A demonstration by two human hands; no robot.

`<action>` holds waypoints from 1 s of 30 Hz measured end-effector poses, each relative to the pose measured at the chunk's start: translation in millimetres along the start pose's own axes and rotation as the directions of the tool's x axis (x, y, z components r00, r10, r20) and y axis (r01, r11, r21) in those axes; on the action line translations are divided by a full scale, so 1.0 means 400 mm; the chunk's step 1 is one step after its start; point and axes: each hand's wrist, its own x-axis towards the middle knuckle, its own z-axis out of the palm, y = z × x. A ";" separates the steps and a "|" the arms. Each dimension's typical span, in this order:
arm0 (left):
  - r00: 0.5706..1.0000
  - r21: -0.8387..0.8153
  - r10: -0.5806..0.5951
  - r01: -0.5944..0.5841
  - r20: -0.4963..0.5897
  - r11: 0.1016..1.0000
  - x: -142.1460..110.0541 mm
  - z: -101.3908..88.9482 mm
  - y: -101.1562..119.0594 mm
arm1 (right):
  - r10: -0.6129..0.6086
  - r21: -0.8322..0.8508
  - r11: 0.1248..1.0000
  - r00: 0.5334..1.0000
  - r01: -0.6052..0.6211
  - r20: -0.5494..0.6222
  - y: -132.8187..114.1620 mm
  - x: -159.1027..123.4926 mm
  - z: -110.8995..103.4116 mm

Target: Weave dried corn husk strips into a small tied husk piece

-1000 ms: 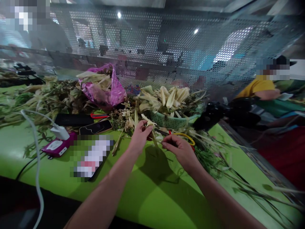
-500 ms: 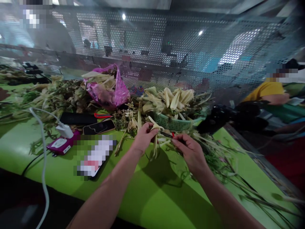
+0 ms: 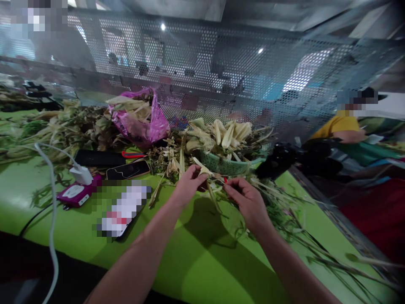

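Note:
My left hand [image 3: 191, 182] is closed on a pale, dry corn husk piece [image 3: 206, 171] held above the green table. A long strip of it hangs down below the fingers. To the right, my right hand [image 3: 245, 196] is pinched, its fingertips close to the husk. A thin object with a small red part [image 3: 225, 180] shows at those fingertips; its kind is hard to make out. Just behind both hands stands a green basket [image 3: 221, 164], heaped with pale corn husks [image 3: 232, 133].
A pink plastic bag [image 3: 158, 124] holds more husks beside a large dry plant heap [image 3: 72, 126]. Phones [image 3: 128, 169] and a purple power strip [image 3: 79, 192] with a white cable lie left. A black device [image 3: 278, 158] stands right. Behind is a perforated metal screen [image 3: 190, 63]; a person in yellow [image 3: 338, 124] is at right.
The view has shifted slightly, so most things sit a little farther left. The hanging husk strip now slants to the right. Both hands keep their grip close together.

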 end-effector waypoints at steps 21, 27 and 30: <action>0.986 0.038 0.056 -0.051 -0.157 0.998 0.005 0.000 0.002 | -0.245 -0.217 0.929 0.938 0.299 0.244 -0.020 -0.039 0.031; 0.990 0.032 0.017 -0.013 -0.137 0.999 0.005 -0.008 0.014 | -0.200 -0.167 0.958 0.961 0.232 0.191 -0.023 -0.028 0.021; 0.995 0.028 0.001 0.002 -0.100 1.000 0.004 -0.012 0.015 | -0.191 -0.164 0.963 0.971 0.214 0.147 -0.022 -0.022 0.015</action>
